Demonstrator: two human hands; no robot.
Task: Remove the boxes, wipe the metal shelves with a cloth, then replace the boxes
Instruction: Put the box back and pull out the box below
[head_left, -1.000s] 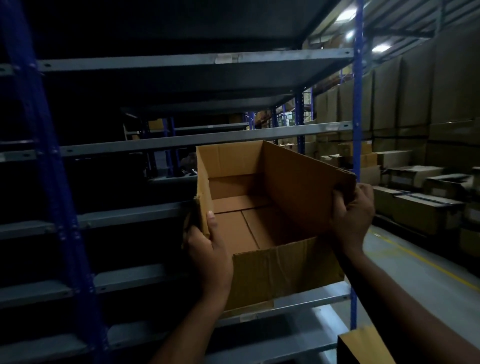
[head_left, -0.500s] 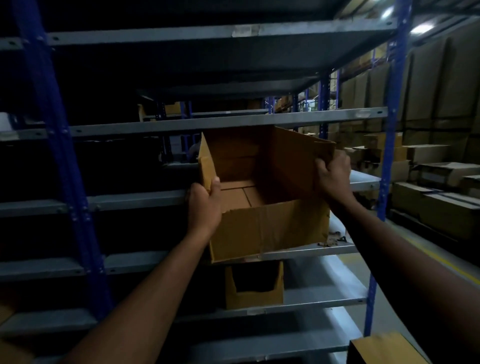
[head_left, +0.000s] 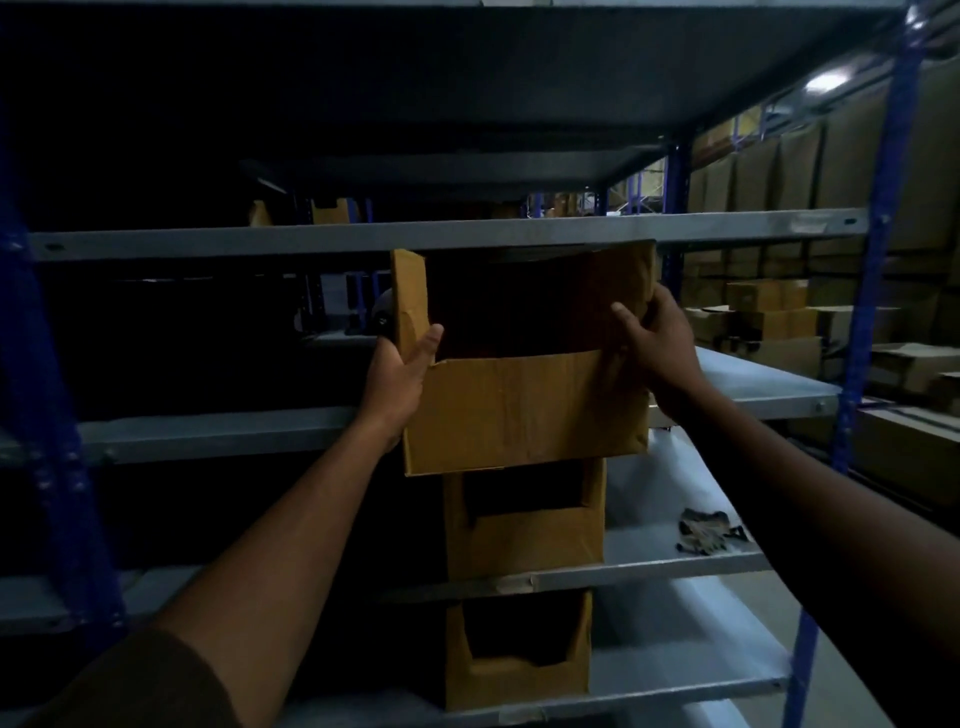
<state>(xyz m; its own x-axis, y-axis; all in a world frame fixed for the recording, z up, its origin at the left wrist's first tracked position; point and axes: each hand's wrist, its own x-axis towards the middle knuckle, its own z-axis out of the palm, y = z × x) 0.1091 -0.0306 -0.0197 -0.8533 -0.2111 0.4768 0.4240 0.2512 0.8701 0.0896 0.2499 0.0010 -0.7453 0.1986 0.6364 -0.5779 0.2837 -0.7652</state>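
An open-topped cardboard box (head_left: 524, 410) sits at the front edge of a grey metal shelf (head_left: 218, 434), its cut-down front wall facing the person and its near bottom edge hanging slightly over the lip. The left hand (head_left: 397, 376) clasps the box's left front corner, thumb inside against the tall side wall, fingers curled round the outside. The right hand (head_left: 657, 345) grips the right wall near its top, fingers folded over the edge. Directly beneath, a second box (head_left: 524, 535) stands on the next shelf down, and a third box (head_left: 519, 660) on the shelf below that. A crumpled cloth (head_left: 709, 530) lies toward the right front of the second box's shelf. Blue uprights (head_left: 872, 270) frame the rack.
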